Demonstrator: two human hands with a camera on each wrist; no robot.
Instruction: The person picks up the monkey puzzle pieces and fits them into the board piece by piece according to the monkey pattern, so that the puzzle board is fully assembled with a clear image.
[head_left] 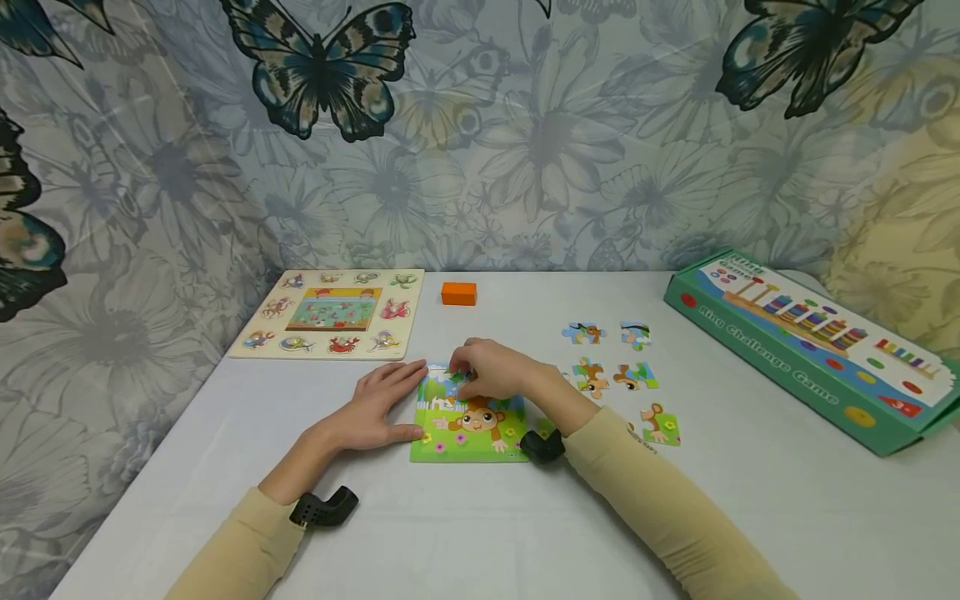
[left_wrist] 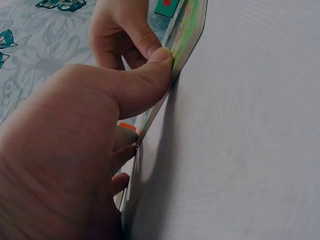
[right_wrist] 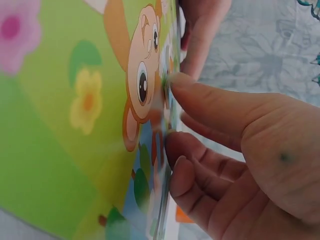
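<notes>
A monkey jigsaw board (head_left: 468,446) in green and blue lies flat on the table in front of me. My left hand (head_left: 382,410) rests at its left edge with the fingers extended, thumb tip on the near part of that edge. Bent over the board's upper part, my right hand (head_left: 495,369) pinches a small puzzle piece (right_wrist: 168,92) low against the surface, largely hidden by thumb and fingers. Loose monkey pieces, among them an upper one (head_left: 583,333) and a lower one (head_left: 661,424), lie right of the board, some partly behind my right forearm.
A wooden sea-animal board (head_left: 247,346) lies at the back left. An orange block (head_left: 458,293) sits beyond the jigsaw board. On the right is a green game box (head_left: 780,367), set at an angle. Butterfly-print fabric (head_left: 547,167) hangs behind the white table (head_left: 420,533).
</notes>
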